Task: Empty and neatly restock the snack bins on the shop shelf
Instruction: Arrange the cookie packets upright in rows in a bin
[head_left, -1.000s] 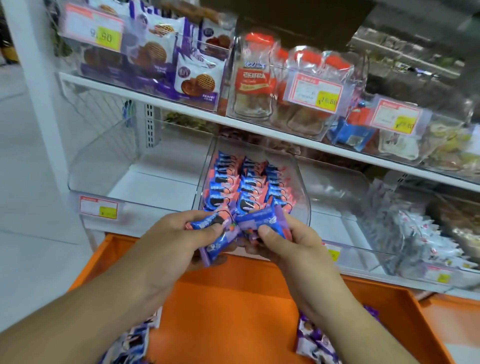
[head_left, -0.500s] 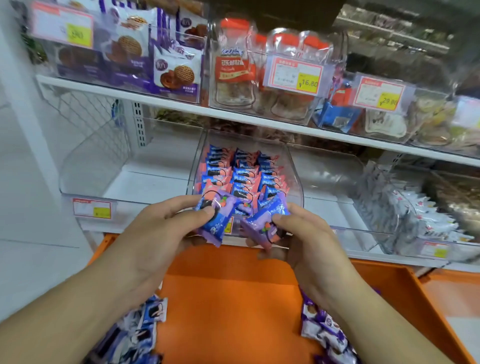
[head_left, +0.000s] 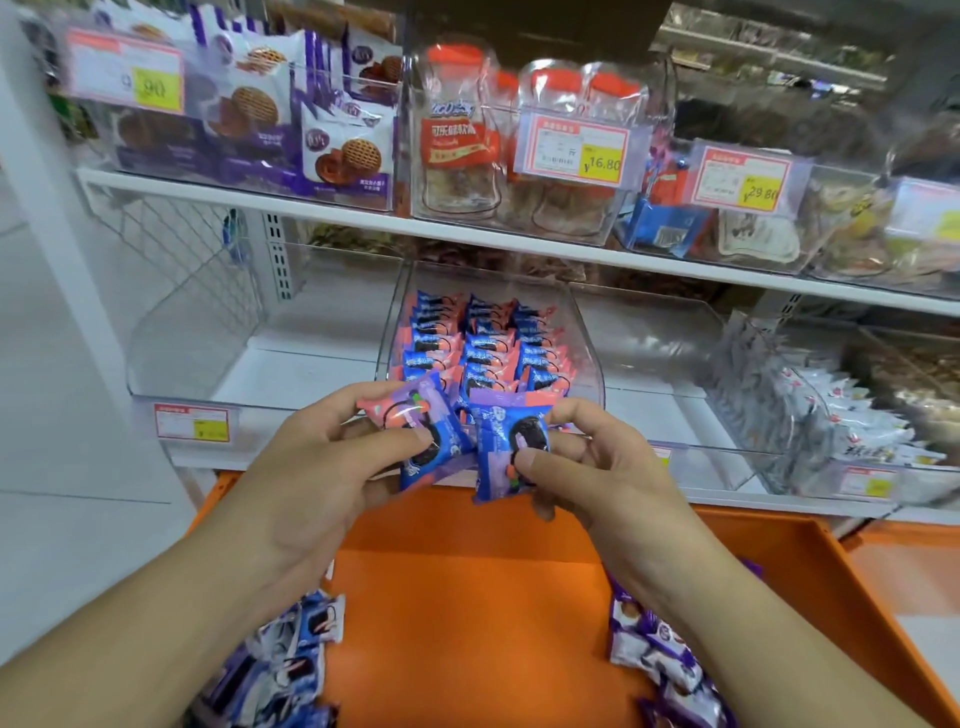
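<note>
We are mid-restock, our left hand and right hand each pinching a blue-and-pink foil cookie packet before the clear plastic bin, where they next need aligning with the rows.

"16.80" and "29.80" on upper-shelf price tags
</note>
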